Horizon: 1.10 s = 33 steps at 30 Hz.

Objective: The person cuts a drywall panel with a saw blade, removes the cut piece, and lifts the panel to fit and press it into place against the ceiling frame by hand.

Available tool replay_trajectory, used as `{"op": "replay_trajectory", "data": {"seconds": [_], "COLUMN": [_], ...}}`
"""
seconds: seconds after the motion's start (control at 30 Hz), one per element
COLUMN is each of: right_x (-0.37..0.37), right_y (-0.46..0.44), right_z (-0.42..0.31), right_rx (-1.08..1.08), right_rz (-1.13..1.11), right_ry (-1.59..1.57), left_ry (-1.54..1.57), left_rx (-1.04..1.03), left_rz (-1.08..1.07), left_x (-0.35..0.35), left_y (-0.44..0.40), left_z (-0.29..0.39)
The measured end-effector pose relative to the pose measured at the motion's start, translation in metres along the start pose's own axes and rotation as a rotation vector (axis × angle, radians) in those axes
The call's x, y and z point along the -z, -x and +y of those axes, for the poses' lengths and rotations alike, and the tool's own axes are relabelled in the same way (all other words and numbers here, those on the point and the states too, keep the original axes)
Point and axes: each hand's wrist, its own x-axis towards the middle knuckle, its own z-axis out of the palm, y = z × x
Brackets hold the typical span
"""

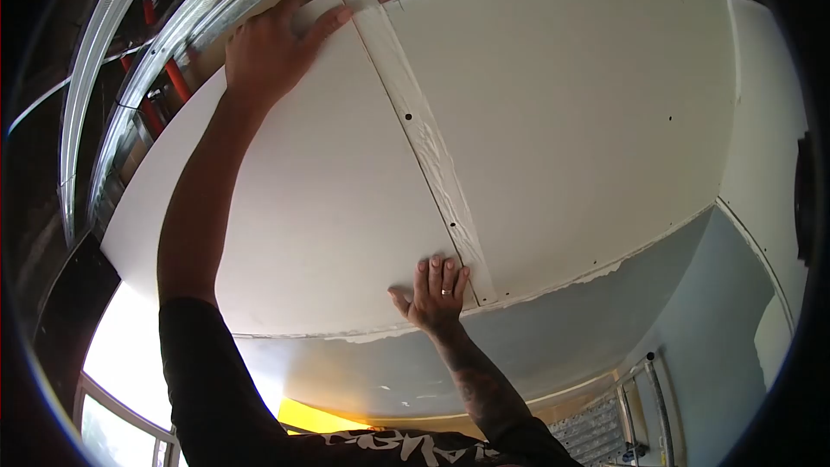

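My left hand (270, 47) is at the upper edge of a white board (303, 173), fingers over the edge and thumb on its face near the top corner. My right hand (438, 296), with a ring on one finger, lies flat near the board's lower right corner. A narrow seam runs between this board and a second white board (588, 104) on the right. Along the seam, a rough pale strip (437, 156) with dark screw spots covers the second board's edge.
Curved metal tracks (130, 104) and red pipes (177, 79) are at the upper left. Below the boards is a grey-blue wall surface (553, 329). A metal rail (662, 406) stands at the lower right, and a bright window (117, 428) shows at the lower left.
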Motion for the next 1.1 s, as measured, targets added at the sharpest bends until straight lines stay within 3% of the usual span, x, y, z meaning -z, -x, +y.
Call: {"op": "replay_trajectory", "data": {"seconds": [0.1, 0.2, 0.3, 0.53, 0.63, 0.73, 0.83, 0.9, 0.97, 1.03, 1.07, 1.1], "right_x": [0.000, 0.000, -0.001, -0.002, 0.001, -0.002, 0.001, 0.001, 0.005, 0.010, 0.012, 0.008], "right_y": [-0.001, -0.001, 0.000, 0.001, 0.000, 0.002, 0.001, -0.001, -0.005, -0.001, 0.000, -0.006], "right_z": [0.001, 0.001, 0.006, 0.008, 0.007, 0.009, 0.009, 0.008, 0.008, 0.013, 0.015, 0.015], "right_rx": [0.000, -0.001, 0.054, 0.075, 0.068, 0.096, 0.108, 0.119, 0.102, 0.135, 0.144, 0.149], "right_rz": [0.011, 0.004, 0.005, 0.004, -0.034, -0.003, -0.030, -0.051, -0.088, -0.052, -0.061, -0.054], "right_ry": [0.004, 0.009, 0.009, 0.015, 0.048, 0.039, 0.056, 0.087, 0.067, 0.077, 0.075, 0.071], "left_ry": [-0.007, -0.021, -0.006, 0.005, 0.015, -0.005, -0.288, -0.040, -0.020, -0.244, -0.316, -0.205], "left_rx": [0.042, 0.050, 0.130, 0.180, 0.162, -0.142, -0.300, 0.013, 0.028, -0.249, -0.386, -0.181], "left_rz": [-0.114, -0.044, -0.145, -0.164, -0.142, -0.017, 0.045, -0.047, -0.076, -0.026, 0.142, 0.056], "left_x": [0.004, -0.003, 0.001, 0.001, -0.003, 0.002, -0.014, 0.013, 0.013, -0.023, -0.021, -0.016], "left_y": [-0.003, 0.001, -0.001, -0.003, -0.003, -0.001, -0.004, -0.002, -0.004, -0.003, 0.000, -0.003], "left_z": [-0.001, -0.003, -0.001, 0.002, -0.002, -0.003, -0.025, 0.017, 0.021, -0.034, -0.032, -0.021]}}
